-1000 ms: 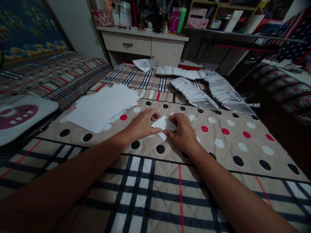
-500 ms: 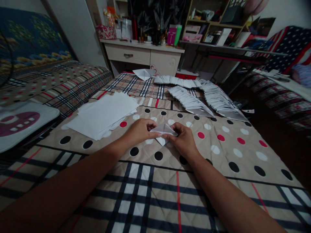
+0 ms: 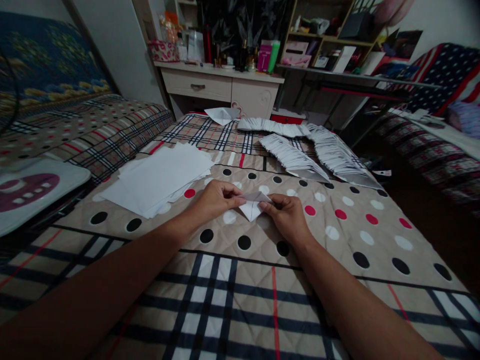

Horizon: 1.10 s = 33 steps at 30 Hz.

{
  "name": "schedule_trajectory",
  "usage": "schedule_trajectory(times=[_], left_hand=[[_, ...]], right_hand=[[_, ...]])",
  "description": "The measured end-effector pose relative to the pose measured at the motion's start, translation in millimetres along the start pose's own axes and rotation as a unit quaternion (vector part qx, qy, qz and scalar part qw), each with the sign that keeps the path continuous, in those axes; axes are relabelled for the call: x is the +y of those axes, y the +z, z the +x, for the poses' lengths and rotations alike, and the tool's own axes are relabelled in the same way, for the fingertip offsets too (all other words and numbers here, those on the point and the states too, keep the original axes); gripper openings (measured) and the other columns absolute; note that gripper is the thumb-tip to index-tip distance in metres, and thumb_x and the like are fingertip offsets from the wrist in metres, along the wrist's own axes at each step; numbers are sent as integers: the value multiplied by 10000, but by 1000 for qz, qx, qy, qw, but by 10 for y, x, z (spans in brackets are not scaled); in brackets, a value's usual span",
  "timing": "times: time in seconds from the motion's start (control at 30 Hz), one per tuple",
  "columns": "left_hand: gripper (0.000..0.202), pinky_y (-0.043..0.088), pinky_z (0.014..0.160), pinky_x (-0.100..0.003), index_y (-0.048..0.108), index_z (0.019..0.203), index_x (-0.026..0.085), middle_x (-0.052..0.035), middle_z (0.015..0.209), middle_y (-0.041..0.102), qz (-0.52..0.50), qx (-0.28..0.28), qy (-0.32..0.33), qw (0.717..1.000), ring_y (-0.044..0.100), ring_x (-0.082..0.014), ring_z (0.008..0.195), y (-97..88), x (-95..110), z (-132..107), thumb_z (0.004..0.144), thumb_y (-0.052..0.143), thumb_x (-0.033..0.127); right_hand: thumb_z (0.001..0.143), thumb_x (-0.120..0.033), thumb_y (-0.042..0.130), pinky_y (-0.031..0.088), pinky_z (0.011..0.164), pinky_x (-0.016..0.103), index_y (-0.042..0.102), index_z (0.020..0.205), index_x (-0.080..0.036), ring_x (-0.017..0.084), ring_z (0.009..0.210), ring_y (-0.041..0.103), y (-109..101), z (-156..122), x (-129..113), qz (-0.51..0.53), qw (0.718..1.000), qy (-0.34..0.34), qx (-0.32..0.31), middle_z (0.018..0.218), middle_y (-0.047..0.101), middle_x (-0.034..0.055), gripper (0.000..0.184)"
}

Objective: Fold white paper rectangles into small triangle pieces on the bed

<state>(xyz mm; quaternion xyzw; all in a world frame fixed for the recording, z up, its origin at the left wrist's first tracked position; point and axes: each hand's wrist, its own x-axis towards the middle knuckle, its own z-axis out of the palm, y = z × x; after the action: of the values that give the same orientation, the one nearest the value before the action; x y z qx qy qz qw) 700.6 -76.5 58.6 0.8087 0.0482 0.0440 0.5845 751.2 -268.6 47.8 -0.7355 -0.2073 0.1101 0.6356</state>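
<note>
Folded white paper (image 3: 250, 211), pinched btwn both hands at bedspread's (image 3: 240, 295) dotted band.
Prob v. light, stiff at creases, floppy on flat panels, easy to crumple; best hold = side corners, light pinch. L hand (image 3: 216, 200) thumb + fingers closed on left corner, R hand (image 3: 288, 214) same on right. Loose sheets (image 3: 161, 175) fwd-left, folded-paper row (image 3: 294, 156) fwd-right.

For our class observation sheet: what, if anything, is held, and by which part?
Folded white paper: left hand on its left side, right hand on its right.
</note>
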Motion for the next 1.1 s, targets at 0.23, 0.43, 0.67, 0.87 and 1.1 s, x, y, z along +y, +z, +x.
schedule_trajectory(times=[0.23,0.43,0.67,0.87,1.1], left_hand=[[112,489,592,-229,720,791,134,-14,702,709,-23,44,-1,999,631,-126,608,-15,34,31,694,663,142],[117,444,507,-202,669,836,132,19,574,620,-85,91,16,992,568,-100,499,6,-26,52,732,629,171],[130,398,478,-182,621,808,145,37,561,593,-137,139,14,981,535,-83,478,22,21,36,703,671,204],[352,396,481,-179,538,931,185,43,614,620,-298,36,-22,954,555,-90,482,102,11,-23,683,751,318],[398,456,550,-187,590,1074,190,-9,843,679,-395,-63,-79,913,629,-114,652,298,140,-90,711,722,287]], right_hand=[[667,-275,692,478,556,269,739,715,-173,153,561,585,-16,25,-13,40,999,24,-6,630,672,21,123],[705,-319,708,560,594,313,694,994,-178,181,589,667,35,4,-33,107,993,42,-20,773,720,32,322],[776,-369,732,578,612,315,661,942,-191,194,602,694,58,-76,-130,130,991,-15,14,705,718,24,254],[874,-456,630,565,741,330,639,1096,-237,200,874,691,82,-92,-151,153,984,-92,16,992,722,66,311],[763,-404,763,506,946,396,661,1155,-285,256,1176,567,143,-78,-191,167,973,-72,-140,1374,527,48,422]])
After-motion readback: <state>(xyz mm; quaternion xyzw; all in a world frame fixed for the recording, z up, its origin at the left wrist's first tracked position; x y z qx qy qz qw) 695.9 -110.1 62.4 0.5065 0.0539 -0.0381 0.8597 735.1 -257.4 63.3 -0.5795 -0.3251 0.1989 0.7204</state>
